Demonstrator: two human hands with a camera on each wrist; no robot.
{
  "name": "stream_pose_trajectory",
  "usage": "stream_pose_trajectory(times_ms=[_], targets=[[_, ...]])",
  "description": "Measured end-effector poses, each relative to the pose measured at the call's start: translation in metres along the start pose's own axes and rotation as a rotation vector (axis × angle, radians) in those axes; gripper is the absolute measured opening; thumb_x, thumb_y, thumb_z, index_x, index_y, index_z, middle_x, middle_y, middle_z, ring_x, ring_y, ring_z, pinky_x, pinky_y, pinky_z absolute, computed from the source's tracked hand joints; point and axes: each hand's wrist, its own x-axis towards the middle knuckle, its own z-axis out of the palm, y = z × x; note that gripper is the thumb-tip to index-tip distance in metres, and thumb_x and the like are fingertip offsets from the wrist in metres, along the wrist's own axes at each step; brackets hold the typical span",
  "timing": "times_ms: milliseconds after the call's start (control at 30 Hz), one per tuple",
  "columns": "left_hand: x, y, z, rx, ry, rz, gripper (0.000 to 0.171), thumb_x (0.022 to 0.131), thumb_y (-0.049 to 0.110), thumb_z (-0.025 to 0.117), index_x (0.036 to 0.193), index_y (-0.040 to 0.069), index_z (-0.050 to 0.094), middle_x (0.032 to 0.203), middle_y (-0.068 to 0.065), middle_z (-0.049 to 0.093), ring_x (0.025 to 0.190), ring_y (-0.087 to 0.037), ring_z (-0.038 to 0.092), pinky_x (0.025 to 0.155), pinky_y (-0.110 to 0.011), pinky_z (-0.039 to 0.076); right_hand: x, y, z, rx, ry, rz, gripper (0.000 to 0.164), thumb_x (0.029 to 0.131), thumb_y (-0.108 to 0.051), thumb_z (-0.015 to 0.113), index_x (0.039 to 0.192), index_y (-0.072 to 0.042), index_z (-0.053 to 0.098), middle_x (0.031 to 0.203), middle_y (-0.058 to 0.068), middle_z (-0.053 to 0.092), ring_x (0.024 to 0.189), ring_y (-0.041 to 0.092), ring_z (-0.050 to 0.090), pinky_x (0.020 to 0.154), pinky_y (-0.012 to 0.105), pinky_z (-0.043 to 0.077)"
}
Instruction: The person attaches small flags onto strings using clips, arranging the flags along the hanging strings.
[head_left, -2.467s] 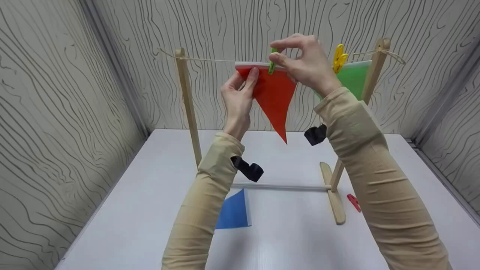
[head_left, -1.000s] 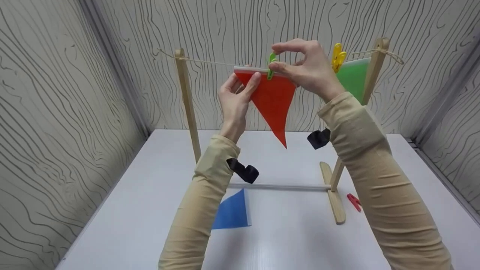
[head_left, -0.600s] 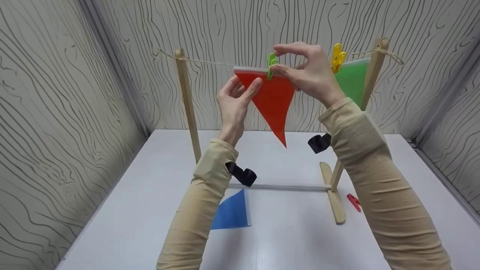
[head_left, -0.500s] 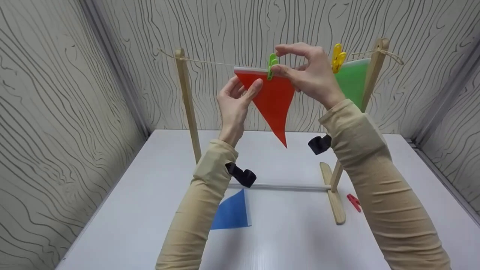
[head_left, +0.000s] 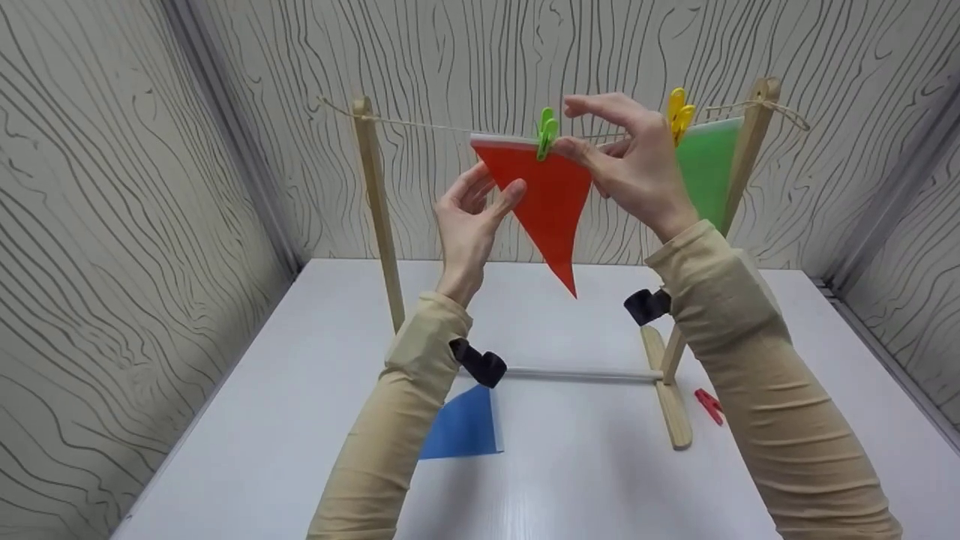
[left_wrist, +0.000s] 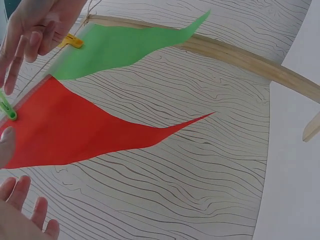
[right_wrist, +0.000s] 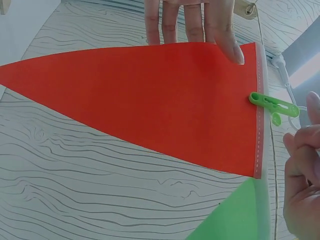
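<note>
A red triangular pennant (head_left: 551, 199) hangs point down from the string (head_left: 431, 124). One green clothespin (head_left: 547, 135) clips its white top hem to the string. My right hand (head_left: 637, 161) is just right of the clothespin, with thumb and index finger spread apart and nothing between them. At the pennant's left edge is my left hand (head_left: 465, 232), its thumb in front and its fingers behind, loosely spread. In the left wrist view, these fingers (left_wrist: 20, 192) stand apart from the cloth. A green pennant (head_left: 709, 169) hangs to the right under a yellow clothespin (head_left: 679, 116).
Two wooden posts hold up the string, one left (head_left: 379, 217) and one right (head_left: 742, 169). A white rod (head_left: 577, 373) runs low to the right post's wooden foot (head_left: 673, 412). On the white table lie a blue pennant (head_left: 469, 427), partly under the left forearm, and a red clothespin (head_left: 709, 406).
My right hand has let go of the green clothespin and drawn back to the right. My left hand has loosened from the red pennant's top edge and slid down. The clothespin stays on the hem.
</note>
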Motion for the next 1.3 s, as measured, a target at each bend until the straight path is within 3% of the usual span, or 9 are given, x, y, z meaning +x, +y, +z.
stream_pose_trajectory(times_ms=[100, 267, 400, 500, 800, 1300], targets=[[-0.003, -0.003, -0.001, 0.012, 0.001, -0.005, 0.052, 0.089, 0.011, 0.075, 0.137, 0.002, 0.058, 0.138, -0.014, 0.064, 0.131, -0.025, 0.059, 0.117, -0.038, 0.041, -0.005, 0.002, 0.000, 0.002, 0.024, -0.032, 0.045, 0.087, -0.005, 0.076, 0.130, 0.001, 0.065, 0.121, 0.014, 0.066, 0.081, -0.003, 0.067, 0.069, 0.012, 0.056], [-0.010, -0.009, -0.004, 0.041, 0.019, -0.016, 0.054, 0.089, 0.014, 0.076, 0.138, 0.003, 0.057, 0.140, -0.012, 0.063, 0.131, -0.024, 0.058, 0.118, -0.037, 0.040, -0.014, 0.007, -0.001, 0.048, 0.058, -0.089, 0.044, 0.086, 0.000, 0.076, 0.129, 0.002, 0.065, 0.120, 0.011, 0.066, 0.056, 0.002, 0.059, 0.052, 0.013, 0.051], [-0.015, -0.015, -0.007, 0.072, 0.026, -0.023, 0.055, 0.088, 0.017, 0.077, 0.137, 0.004, 0.057, 0.139, -0.012, 0.063, 0.131, -0.024, 0.056, 0.119, -0.039, 0.039, -0.023, 0.013, -0.004, 0.064, 0.091, -0.138, 0.042, 0.086, 0.001, 0.076, 0.127, 0.003, 0.066, 0.120, 0.012, 0.067, 0.051, 0.001, 0.054, 0.049, 0.012, 0.048], [-0.017, -0.020, -0.009, 0.095, 0.032, -0.038, 0.056, 0.087, 0.016, 0.078, 0.138, 0.004, 0.057, 0.138, -0.014, 0.063, 0.131, -0.025, 0.055, 0.119, -0.042, 0.038, -0.030, 0.018, -0.007, 0.080, 0.122, -0.162, 0.041, 0.086, 0.001, 0.076, 0.126, 0.003, 0.067, 0.117, 0.006, 0.068, 0.049, 0.002, 0.051, 0.048, 0.012, 0.046], [-0.032, -0.037, -0.020, 0.173, 0.075, -0.099, 0.057, 0.086, 0.017, 0.080, 0.137, 0.004, 0.058, 0.135, -0.013, 0.064, 0.131, -0.030, 0.054, 0.118, -0.043, 0.037, -0.056, 0.034, -0.013, 0.111, 0.189, -0.156, 0.038, 0.087, 0.002, 0.074, 0.123, 0.005, 0.066, 0.114, -0.008, 0.066, 0.047, 0.003, 0.048, 0.046, 0.012, 0.044], [-0.056, -0.070, -0.036, 0.215, 0.117, -0.161, 0.055, 0.084, 0.016, 0.082, 0.134, 0.003, 0.061, 0.135, -0.014, 0.064, 0.130, -0.031, 0.054, 0.118, -0.044, 0.038, -0.093, 0.070, -0.021, 0.269, 0.230, -0.163, 0.035, 0.086, 0.014, 0.069, 0.120, 0.017, 0.061, 0.110, 0.000, 0.065, 0.049, 0.002, 0.051, 0.046, 0.012, 0.043]])
